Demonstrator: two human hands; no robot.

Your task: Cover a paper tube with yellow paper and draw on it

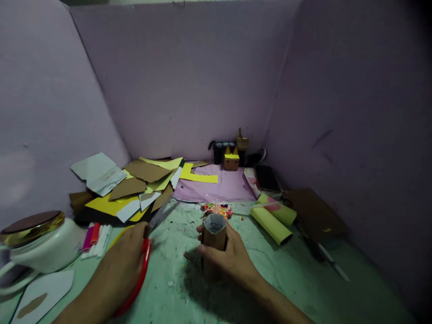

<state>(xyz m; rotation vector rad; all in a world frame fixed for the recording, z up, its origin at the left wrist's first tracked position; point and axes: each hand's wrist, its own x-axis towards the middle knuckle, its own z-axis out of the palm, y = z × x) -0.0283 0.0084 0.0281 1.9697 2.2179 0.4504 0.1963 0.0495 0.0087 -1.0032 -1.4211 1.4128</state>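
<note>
My left hand [121, 263] is closed around a pair of scissors [141, 272] with a red handle, and the blades point up and to the right, away from me. In my right hand [236, 258] stands an upright brown cardboard tube [214, 240], gripped between thumb and fingers. Its open top is angular and pale inside. Small scraps lie on the green surface beside the tube. Just beyond it is a red-and-yellow patterned piece [216, 209], partly hidden by the tube.
Cardboard and yellow paper sheets [145, 173] are heaped at back left. Markers [96, 240] and a white mug [57, 245] with a gold-rimmed lid sit left. Yellow-green rolls [272, 225], a phone [266, 177] and a brown board [313, 213] lie right. A small cardboard box figure [231, 163] stands at the back.
</note>
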